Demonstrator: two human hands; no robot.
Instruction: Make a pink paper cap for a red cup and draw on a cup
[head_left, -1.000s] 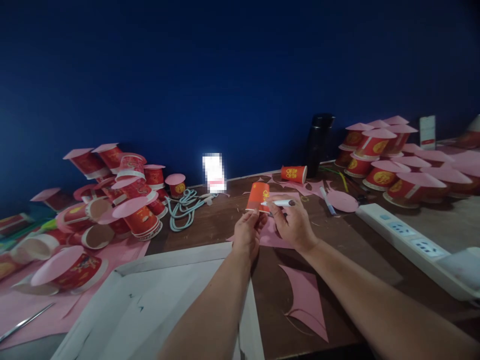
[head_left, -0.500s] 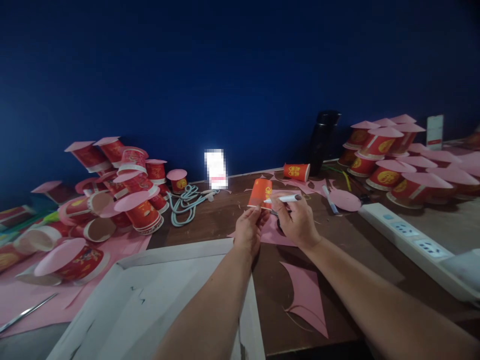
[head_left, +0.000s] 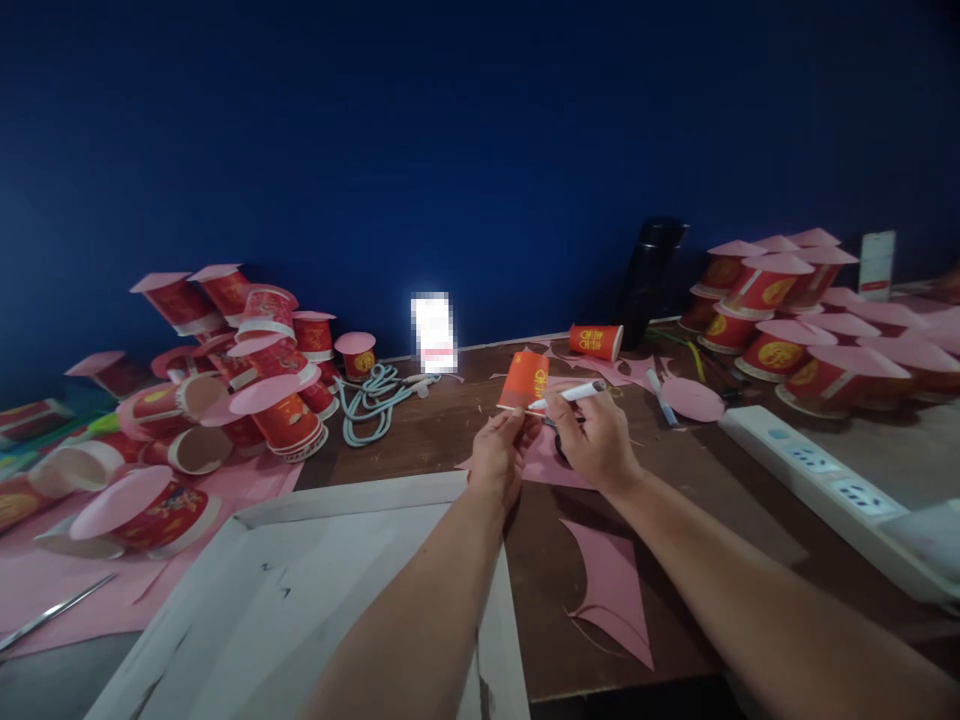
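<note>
A red paper cup [head_left: 521, 378] with yellow characters is held upside down by its rim in my left hand [head_left: 501, 452], whose fingers are closed on it. My right hand [head_left: 598, 435] grips a white marker pen [head_left: 576, 392]. The pen's tip meets or nearly meets the cup's side near the rim; I cannot tell which. Under my hands lies a pink paper sheet [head_left: 553, 462], with a dark round thing partly hidden beside my right hand. Another red paper cup [head_left: 596, 342] lies on its side behind.
Pink-topped red cups pile up at left [head_left: 274, 360] and right [head_left: 776, 290]. A white tray [head_left: 431, 487] sits in front. Around are a black bottle [head_left: 652, 280], a power strip [head_left: 825, 480], a coiled cable [head_left: 367, 405], scissors [head_left: 64, 608] and a pink scrap [head_left: 615, 590].
The pen tip has shifted slightly down along the cup's side, toward its rim. The cup has turned a little, showing more of its yellow characters. Both hands keep their holds.
</note>
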